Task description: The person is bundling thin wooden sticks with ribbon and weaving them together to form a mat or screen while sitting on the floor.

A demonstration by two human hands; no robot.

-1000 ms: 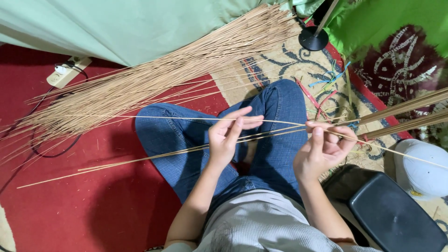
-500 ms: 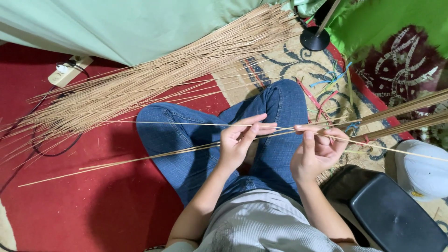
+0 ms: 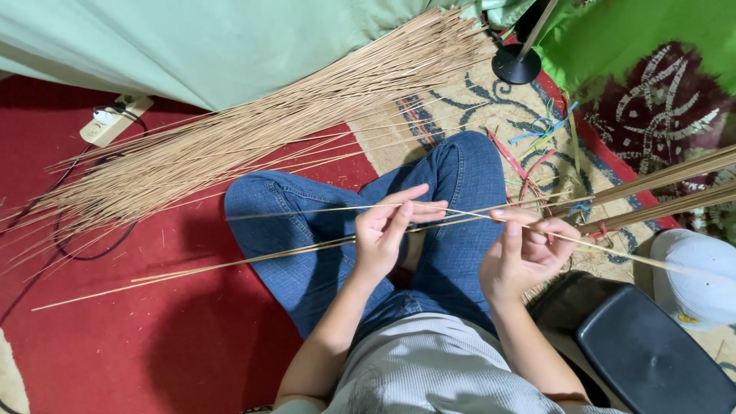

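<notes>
A thin stick [image 3: 307, 209] lies nearly level across the lap, its long axis running left to right, one end out over the left knee, the other passing on to the right. The left hand [image 3: 387, 238] pinches it between thumb and fingertips; the right hand [image 3: 529, 253] closes its fingers on it further along. More sticks [image 3: 230, 264] slant under the hands from the red floor [image 3: 153, 353] toward a tied bundle [image 3: 667, 192] at right. A big pile of sticks [image 3: 253, 130] lies beyond the knees, a power strip [image 3: 115, 119] beside it. A dark stool [image 3: 652, 360] and a pale cap [image 3: 698, 276] sit close at right.
</notes>
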